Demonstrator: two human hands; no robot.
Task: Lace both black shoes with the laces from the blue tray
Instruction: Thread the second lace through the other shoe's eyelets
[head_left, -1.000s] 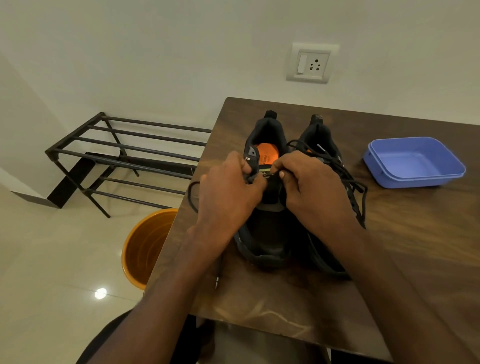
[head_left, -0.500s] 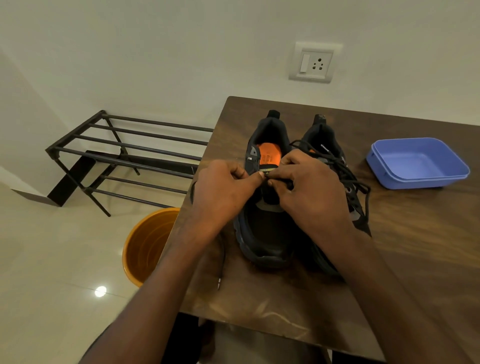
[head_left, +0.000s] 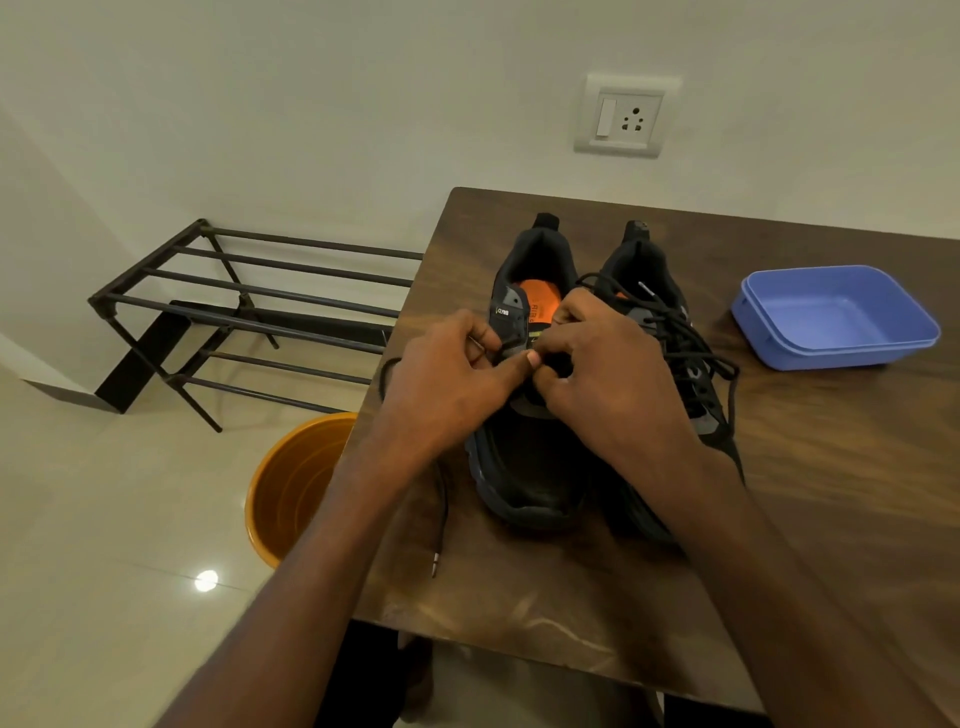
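Left hand (head_left: 447, 384) and right hand (head_left: 613, 384) pinch a black lace (head_left: 441, 499) at the left shoe (head_left: 524, 467) on the table (head_left: 831, 467), beside the laced right shoe (head_left: 675, 322).

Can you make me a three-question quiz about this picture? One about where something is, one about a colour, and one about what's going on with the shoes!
1. Where is the blue tray?
A. On the floor
B. On the table, right of the shoes
C. On the rack

2. What colour is the bucket on the floor?
A. Orange
B. Green
C. White

3. Which shoe already shows laces across its top?
A. Left shoe
B. Right shoe
C. Neither

Answers:
1 B, it sits on the wooden tabletop past the right shoe.
2 A, its wall is orange.
3 B, black laces criss-cross it, while the left hand and right hand work at the left shoe.
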